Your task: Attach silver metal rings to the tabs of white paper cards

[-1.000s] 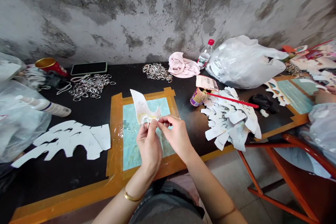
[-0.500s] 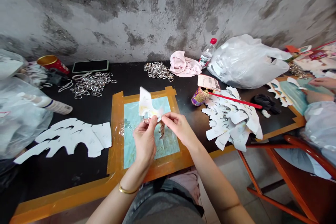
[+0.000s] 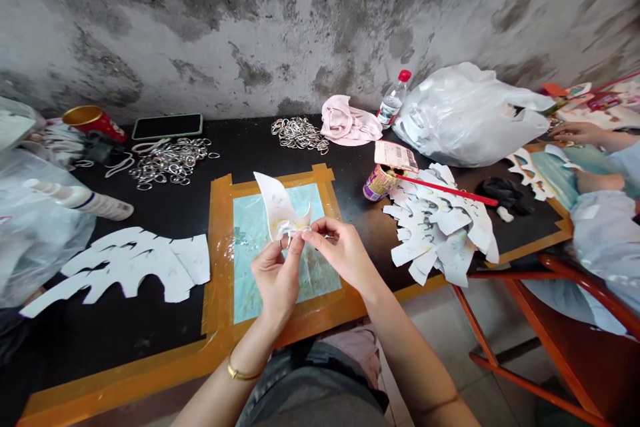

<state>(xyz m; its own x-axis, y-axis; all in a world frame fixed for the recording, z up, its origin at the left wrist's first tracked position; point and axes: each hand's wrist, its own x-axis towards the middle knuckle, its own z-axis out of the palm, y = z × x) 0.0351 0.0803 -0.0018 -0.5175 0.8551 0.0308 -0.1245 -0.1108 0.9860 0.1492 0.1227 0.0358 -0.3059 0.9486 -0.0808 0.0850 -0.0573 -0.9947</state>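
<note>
My left hand (image 3: 277,273) pinches the lower edge of a curved white cut-out piece (image 3: 277,203) over the light blue sheet (image 3: 250,293). A small metal ring (image 3: 289,241) shows at the left fingertips, partly hidden by them. My right hand (image 3: 337,247) is closed, its thumb and fingers pressed on the same lower edge from the right. Yellowish stains mark the piece near the fingers. On the left lie flat white cut-outs (image 3: 130,267), and a heap of similar worked pieces (image 3: 435,227) is at the right.
Metal rings lie in two piles, one back left (image 3: 170,161) and one at the back middle (image 3: 300,135). A printed cup (image 3: 376,183) carries a red stick (image 3: 450,191). Behind stand a bottle (image 3: 393,103) and a plastic bag (image 3: 470,117). At right, a co-worker's hands (image 3: 597,180) work beside a chair (image 3: 565,353).
The white piece has turned in my hands and its broad curved face now shows more. Metal rings that hung below my fingers are no longer visible. The co-worker's far hand has moved left.
</note>
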